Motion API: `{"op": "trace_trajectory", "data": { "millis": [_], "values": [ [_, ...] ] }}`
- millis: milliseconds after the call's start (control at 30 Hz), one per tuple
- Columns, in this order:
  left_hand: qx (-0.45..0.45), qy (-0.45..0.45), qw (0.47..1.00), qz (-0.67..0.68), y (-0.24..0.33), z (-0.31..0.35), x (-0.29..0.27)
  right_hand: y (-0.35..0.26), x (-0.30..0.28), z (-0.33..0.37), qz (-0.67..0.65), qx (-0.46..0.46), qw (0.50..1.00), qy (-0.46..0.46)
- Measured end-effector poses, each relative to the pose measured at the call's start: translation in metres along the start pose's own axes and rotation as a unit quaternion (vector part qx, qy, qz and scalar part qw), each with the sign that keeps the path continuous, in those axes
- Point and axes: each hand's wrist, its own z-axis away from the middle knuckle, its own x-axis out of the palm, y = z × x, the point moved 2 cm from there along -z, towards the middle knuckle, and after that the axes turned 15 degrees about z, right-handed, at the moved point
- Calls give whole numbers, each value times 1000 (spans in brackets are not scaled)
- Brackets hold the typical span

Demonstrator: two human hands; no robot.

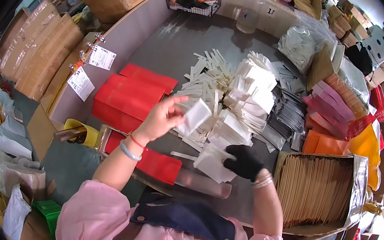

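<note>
In my bare left hand (163, 118) a small white packet (194, 117) is pinched between thumb and fingers, above the table. My right hand (244, 162), in a black glove, grips the edge of another white packet (215, 163) low over the near part of the table. Beyond both hands lies a heap of white packets (252, 86), with loose white strips (206, 74) spread along its left side. Flat grey packets (289, 112) are stacked at the heap's right. Large red paper bags (131, 95) lie left of my left hand.
A carton of upright brown card sheets (314, 191) stands at the right. Near the front lie a red packet (160, 166) and a clear plastic tube (203, 183). A yellow holder (87, 134) sits at left. The far edge has a wire basket (194, 2) and a clear bottle (248, 15).
</note>
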Motion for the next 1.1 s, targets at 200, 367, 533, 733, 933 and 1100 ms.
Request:
{"op": "trace_trajectory", "data": {
  "millis": [200,367,533,733,933,1100],
  "values": [
    [-70,-141,973,-170,-19,51,39,-12,42,7,124,26,987,102],
    [25,-167,949,-267,-68,50,74,-23,46,28,167,55,914,366],
    [163,-172,878,-415,-103,36,94,7,67,-3,297,48,902,310],
    [184,-131,861,-455,-105,10,96,26,59,-38,314,38,898,305],
    [194,-111,845,-486,-105,-14,99,33,36,-45,296,60,910,283],
    [136,-163,831,-514,-89,23,89,12,8,20,159,66,923,343]
  ]
}}
